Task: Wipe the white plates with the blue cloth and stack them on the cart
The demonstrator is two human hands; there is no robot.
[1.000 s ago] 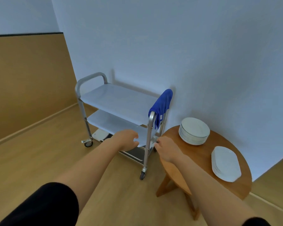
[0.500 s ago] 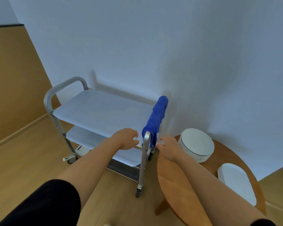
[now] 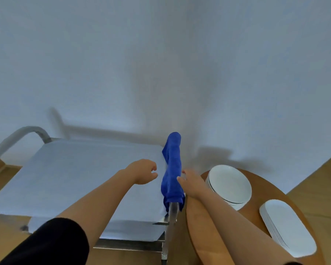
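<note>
The blue cloth hangs over the grey metal cart handle between both hands: right hand fingers touch it, spread; left hand loosely curled, apart from it.

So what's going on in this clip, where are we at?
A person is reaching with both hands for the blue cloth draped over the cart's handle. The right hand touches its side; the left hand hovers just short of it. Neither grips it yet. The round plates and oblong plates sit stacked on the wooden table, none on the cart's top shelf.
</note>
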